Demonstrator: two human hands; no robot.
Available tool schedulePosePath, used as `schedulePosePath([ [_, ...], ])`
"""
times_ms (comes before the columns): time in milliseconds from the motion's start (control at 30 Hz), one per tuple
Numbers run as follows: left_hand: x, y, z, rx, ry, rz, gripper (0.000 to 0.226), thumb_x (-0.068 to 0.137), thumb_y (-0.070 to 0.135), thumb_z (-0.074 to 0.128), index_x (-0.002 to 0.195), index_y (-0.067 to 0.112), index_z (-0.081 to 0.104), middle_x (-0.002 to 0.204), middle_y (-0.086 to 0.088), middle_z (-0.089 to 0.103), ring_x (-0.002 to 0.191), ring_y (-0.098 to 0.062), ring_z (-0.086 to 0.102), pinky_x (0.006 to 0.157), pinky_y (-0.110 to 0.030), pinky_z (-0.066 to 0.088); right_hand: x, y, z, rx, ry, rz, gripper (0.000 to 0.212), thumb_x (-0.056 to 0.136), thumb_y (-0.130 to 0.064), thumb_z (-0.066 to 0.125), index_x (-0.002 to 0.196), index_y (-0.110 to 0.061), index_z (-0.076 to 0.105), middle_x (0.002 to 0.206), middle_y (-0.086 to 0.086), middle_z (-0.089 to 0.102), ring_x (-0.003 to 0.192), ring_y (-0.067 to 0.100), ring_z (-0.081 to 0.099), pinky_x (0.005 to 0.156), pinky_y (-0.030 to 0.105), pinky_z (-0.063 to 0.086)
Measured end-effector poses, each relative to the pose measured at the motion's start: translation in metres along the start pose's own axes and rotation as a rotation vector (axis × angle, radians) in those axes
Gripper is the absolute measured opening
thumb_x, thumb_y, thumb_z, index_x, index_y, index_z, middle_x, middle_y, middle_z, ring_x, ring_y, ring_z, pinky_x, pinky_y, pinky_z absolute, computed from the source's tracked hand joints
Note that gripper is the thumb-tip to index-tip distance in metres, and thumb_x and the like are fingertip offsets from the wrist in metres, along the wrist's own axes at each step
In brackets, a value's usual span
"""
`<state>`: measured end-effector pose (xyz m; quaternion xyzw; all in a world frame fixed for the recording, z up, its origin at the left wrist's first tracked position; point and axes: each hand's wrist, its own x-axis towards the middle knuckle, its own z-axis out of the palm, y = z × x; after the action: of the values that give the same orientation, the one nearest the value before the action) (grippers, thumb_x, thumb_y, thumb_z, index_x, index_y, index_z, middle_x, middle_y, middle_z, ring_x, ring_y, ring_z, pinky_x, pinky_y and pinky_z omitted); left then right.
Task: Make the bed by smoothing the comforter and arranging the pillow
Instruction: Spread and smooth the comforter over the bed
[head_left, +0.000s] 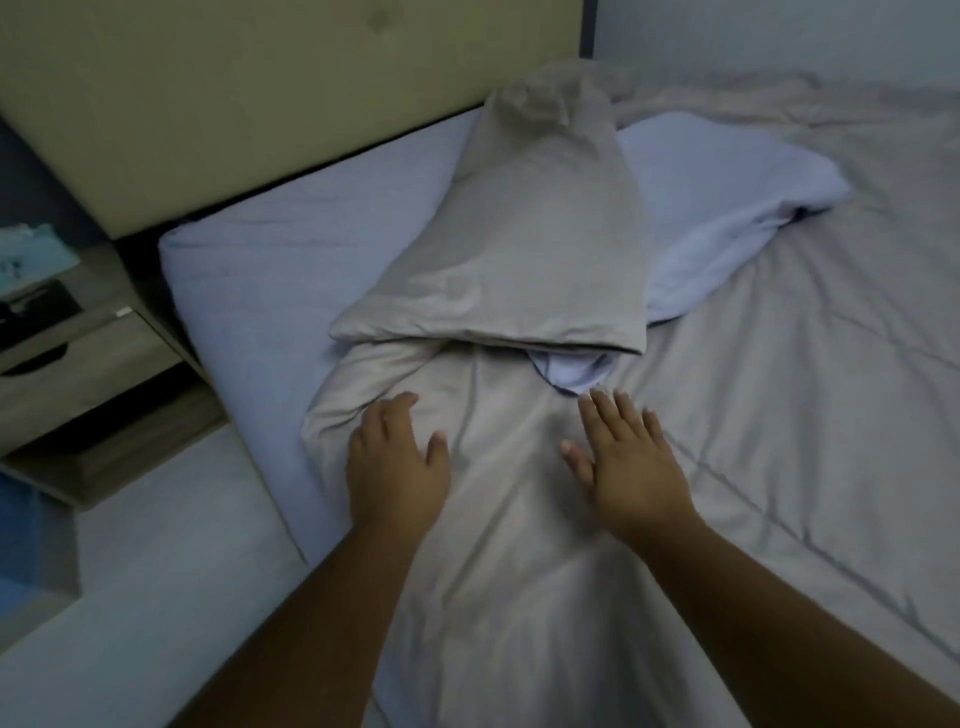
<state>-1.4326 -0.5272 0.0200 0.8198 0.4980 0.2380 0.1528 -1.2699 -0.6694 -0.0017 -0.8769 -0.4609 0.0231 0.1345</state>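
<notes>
Your left hand lies palm down on the comforter, fingers stretched out and close together, thumb spread toward the middle. It grips nothing; it only presses flat on the cloth, just right of a thick rolled fold at the comforter's left edge. Your right hand is also flat and open on the comforter, fingers fanned a little, thumb pointing toward your left hand. It holds nothing either. The two hands sit side by side with a strip of creased fabric between them, and both forearms reach in from the bottom of the view.

The comforter is beige-grey and covers most of the bed, running off to the right where it lies fairly flat with stitched quilt lines. Under your hands it is bunched into long wrinkles. Just beyond your fingertips its top part is folded back on itself into a tall, pointed heap that leans toward the headboard.

The pillow is pale blue and lies behind and to the right of that heap, partly hidden by it. A small patch of the same pale blue shows under the fold's edge, close to your right fingertips.

To the left, the pale sheet is bare. A nightstand stands beside the bed.
</notes>
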Motion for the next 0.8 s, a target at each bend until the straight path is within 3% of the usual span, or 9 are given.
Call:
schedulePosePath([
  [133,0.080,0.045,-0.008,0.023,0.003,0.242,0.055,0.083,0.033,0.057,0.133,0.021,0.041,0.140,-0.008,0.042,0.124,-0.032,0.040,0.102,-0.042,0.035,0.067,-0.013,-0.039,0.012,0.110,-0.040,0.064,0.094,-0.052,0.025,0.147,-0.017,0.017,0.157,0.002,0.016,0.145,0.021,0.005,0.117,0.039,0.002],
  [400,0.248,0.086,0.012,0.043,-0.064,0.316,0.057,0.089,0.047,0.044,0.141,0.033,0.025,0.155,0.000,0.018,0.135,-0.027,0.022,0.109,-0.042,0.022,0.216,-0.028,-0.084,-0.029,0.234,0.006,0.072,0.089,-0.063,0.012,0.148,-0.022,0.008,0.158,-0.001,0.007,0.145,0.018,-0.004,0.116,0.038,-0.005],
  [533,0.331,0.072,0.068,0.082,-0.170,0.312,0.055,0.090,0.051,0.037,0.141,0.039,0.023,0.156,-0.001,0.014,0.136,-0.030,0.020,0.111,-0.043,0.019,0.295,-0.032,-0.059,-0.074,0.237,0.058,0.076,0.086,-0.068,0.010,0.148,-0.025,0.007,0.158,0.000,0.006,0.145,0.019,-0.005,0.114,0.039,-0.008],
  [667,0.384,0.052,0.129,0.103,-0.321,0.350,0.052,0.089,0.057,0.031,0.139,0.050,0.017,0.157,0.000,0.011,0.137,-0.034,0.019,0.113,-0.046,0.016,0.348,-0.030,-0.007,-0.101,0.189,0.140,0.078,0.083,-0.073,0.018,0.147,-0.029,0.014,0.157,-0.002,0.013,0.145,0.020,0.005,0.116,0.043,0.002],
  [800,0.399,0.031,0.163,0.001,-0.325,0.451,0.055,0.084,0.063,0.032,0.136,0.054,0.016,0.153,-0.004,0.019,0.127,-0.036,0.036,0.104,-0.047,0.031,0.352,-0.027,0.030,-0.143,0.248,0.182,0.067,0.087,-0.062,0.031,0.144,-0.027,0.030,0.152,0.001,0.031,0.142,0.024,0.022,0.115,0.045,0.013],
])
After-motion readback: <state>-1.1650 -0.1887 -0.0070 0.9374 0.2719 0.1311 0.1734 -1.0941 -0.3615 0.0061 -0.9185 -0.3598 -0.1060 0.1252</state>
